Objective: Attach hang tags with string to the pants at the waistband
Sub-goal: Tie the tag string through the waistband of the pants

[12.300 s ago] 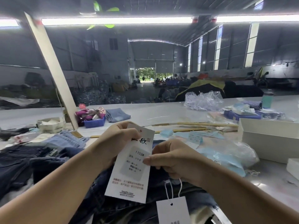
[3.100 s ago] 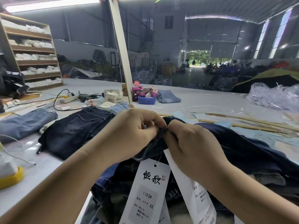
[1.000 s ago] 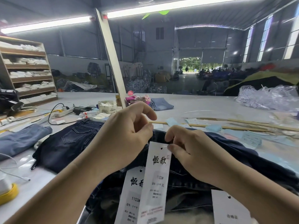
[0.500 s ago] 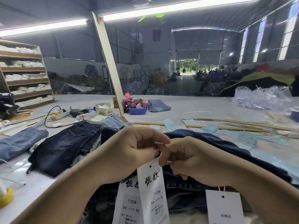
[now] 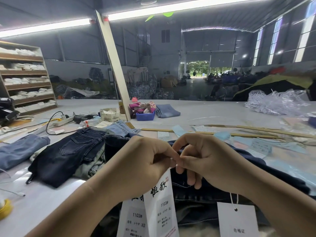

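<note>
Dark blue jeans (image 5: 213, 195) lie bunched on the table right in front of me. My left hand (image 5: 145, 161) and my right hand (image 5: 201, 159) meet fingertip to fingertip above them, both pinching the top of a white hang tag (image 5: 160, 202) marked 1103# XL, where its string sits. The string itself is too thin to make out there. A second white tag (image 5: 133, 219) marked XS hangs behind the first. A smaller white tag (image 5: 237, 219) dangles on a white string below my right wrist.
Another pair of dark jeans (image 5: 68, 154) lies to the left, with lighter denim (image 5: 17, 151) beyond. A power strip (image 5: 63, 119), a blue bin (image 5: 145, 115) and wooden sticks (image 5: 248, 132) sit farther back. Clear plastic bags (image 5: 277, 101) pile at the right; light blue papers (image 5: 259, 146) are scattered nearby.
Both hands have stayed together at the top of the XL tag, with the right hand's fingers spreading slightly. The small tag still hangs under my right wrist.
</note>
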`<state>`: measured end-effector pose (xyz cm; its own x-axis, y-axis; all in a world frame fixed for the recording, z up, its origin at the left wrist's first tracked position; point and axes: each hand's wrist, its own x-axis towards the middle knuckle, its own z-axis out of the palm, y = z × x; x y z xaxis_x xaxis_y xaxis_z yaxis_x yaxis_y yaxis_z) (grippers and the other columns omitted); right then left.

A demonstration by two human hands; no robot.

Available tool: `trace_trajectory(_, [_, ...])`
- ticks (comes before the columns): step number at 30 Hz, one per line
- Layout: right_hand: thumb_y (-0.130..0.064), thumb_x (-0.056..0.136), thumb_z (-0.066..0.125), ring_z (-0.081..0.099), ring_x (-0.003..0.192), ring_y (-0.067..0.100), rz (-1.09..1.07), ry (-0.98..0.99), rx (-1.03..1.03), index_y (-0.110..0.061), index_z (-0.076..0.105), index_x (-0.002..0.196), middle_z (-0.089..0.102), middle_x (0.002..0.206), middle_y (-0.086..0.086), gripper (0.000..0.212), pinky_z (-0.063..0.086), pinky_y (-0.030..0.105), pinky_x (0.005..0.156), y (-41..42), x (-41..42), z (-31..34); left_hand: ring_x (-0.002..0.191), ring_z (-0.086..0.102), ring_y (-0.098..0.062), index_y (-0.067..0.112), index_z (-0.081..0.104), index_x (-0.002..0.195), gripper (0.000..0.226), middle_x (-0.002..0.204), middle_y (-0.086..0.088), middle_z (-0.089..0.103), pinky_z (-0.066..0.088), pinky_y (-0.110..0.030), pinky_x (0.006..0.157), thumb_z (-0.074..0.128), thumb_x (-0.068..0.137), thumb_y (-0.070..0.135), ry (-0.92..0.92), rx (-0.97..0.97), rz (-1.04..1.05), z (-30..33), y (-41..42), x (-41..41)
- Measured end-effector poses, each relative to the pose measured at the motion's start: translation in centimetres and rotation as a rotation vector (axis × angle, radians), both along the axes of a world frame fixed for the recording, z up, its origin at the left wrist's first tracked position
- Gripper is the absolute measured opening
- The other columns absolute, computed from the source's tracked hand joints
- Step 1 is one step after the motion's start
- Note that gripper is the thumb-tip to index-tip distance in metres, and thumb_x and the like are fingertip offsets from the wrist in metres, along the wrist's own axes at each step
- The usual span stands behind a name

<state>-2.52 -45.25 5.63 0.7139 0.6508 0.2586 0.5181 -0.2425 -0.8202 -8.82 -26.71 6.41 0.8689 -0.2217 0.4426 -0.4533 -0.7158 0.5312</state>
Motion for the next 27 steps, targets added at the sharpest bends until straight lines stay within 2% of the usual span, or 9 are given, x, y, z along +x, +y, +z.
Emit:
trace_trajectory(4, [-0.006,0.094,0.061,0.066,0.052,0.02,-0.006,0.024,0.052,-0.033,0.063,0.09,0.07,0.076,0.006,0.027,0.052,0.028,0.047,-0.2,-0.2,-0.2,0.058,0.061,-0.006,0.038,0.073,0.077,0.018,0.072,0.015,0.071,0.049,-0.018,0.053,0.073,0.087,0.023,-0.011,0.013,-0.012,0.0,0.0,0.1])
trace_trajectory(8, [0.006,0.095,0.053,0.073,0.069,0.022,0.011,0.08,0.106,-0.027,0.066,0.08,0.071,0.079,0.004,0.038,0.058,0.028,0.061,-0.6,-0.1,0.0,0.065,0.058,0.001,0.028,0.072,0.08,0.012,0.074,0.014,0.064,0.041,-0.009,0.059,0.068,0.091,0.026,-0.148,-0.004,0.016,-0.2,-0.2,0.7])
trace_trajectory(10, [0.009,0.096,0.049,0.074,0.075,0.023,0.023,0.109,0.112,-0.023,0.066,0.078,0.072,0.08,0.004,0.04,0.058,0.028,0.066,-0.7,0.0,0.0,0.083,0.059,-0.004,0.027,0.071,0.084,0.013,0.082,0.013,0.063,0.042,-0.011,0.07,0.062,0.093,0.028,-0.184,0.002,0.035,-0.4,-0.2,1.0])
trace_trajectory(12, [0.011,0.095,0.048,0.074,0.077,0.024,0.031,0.136,0.13,-0.021,0.066,0.076,0.073,0.082,0.007,0.042,0.058,0.027,0.066,-0.8,0.0,0.0,0.088,0.061,-0.007,0.028,0.069,0.084,0.018,0.085,0.014,0.065,0.044,-0.013,0.072,0.056,0.096,0.034,-0.165,-0.039,0.027,-0.6,-0.3,1.1])
trace_trajectory(15, [0.013,0.095,0.046,0.074,0.079,0.024,0.032,0.17,0.157,-0.019,0.066,0.074,0.073,0.086,0.01,0.043,0.057,0.025,0.066,-1.0,0.1,-0.1,0.074,0.063,-0.01,0.028,0.066,0.084,0.022,0.077,0.013,0.067,0.048,-0.02,0.063,0.051,0.096,0.038,-0.129,-0.088,0.004,-1.1,-0.3,1.0])
trace_trajectory(18, [0.014,0.095,0.047,0.075,0.079,0.025,0.0,0.181,0.178,-0.011,0.062,0.08,0.074,0.085,0.01,0.032,0.058,0.026,0.064,-1.3,0.2,-0.3,0.066,0.062,-0.013,0.031,0.067,0.084,0.02,0.071,0.01,0.065,0.048,-0.029,0.059,0.053,0.098,0.035,-0.128,-0.062,0.023,-1.3,-0.3,1.1])
trace_trajectory(21, [0.011,0.094,0.051,0.075,0.077,0.026,-0.034,0.179,0.214,-0.006,0.059,0.088,0.074,0.083,0.012,0.021,0.058,0.028,0.06,-1.4,0.2,-0.3,0.054,0.055,-0.008,0.032,0.066,0.079,0.015,0.064,0.008,0.063,0.044,-0.025,0.05,0.06,0.093,0.035,-0.123,-0.049,0.048,-1.6,-0.2,1.3])
trace_trajectory(24, [0.004,0.094,0.056,0.073,0.068,0.027,-0.047,0.147,0.209,-0.012,0.06,0.099,0.074,0.078,0.012,0.017,0.056,0.029,0.052,-1.3,0.2,-0.3,0.051,0.051,-0.005,0.031,0.065,0.076,0.017,0.061,0.007,0.061,0.039,-0.021,0.048,0.062,0.093,0.035,-0.117,-0.041,0.047,-1.9,0.0,1.6])
trace_trajectory(27, [-0.004,0.093,0.061,0.068,0.053,0.024,-0.078,0.071,0.165,-0.021,0.066,0.088,0.072,0.074,0.01,0.019,0.049,0.027,0.042,-1.2,0.3,-0.5,0.052,0.052,-0.007,0.032,0.065,0.078,0.016,0.063,0.008,0.062,0.04,-0.021,0.048,0.063,0.093,0.035,-0.108,-0.056,0.036,-2.1,0.1,1.8])
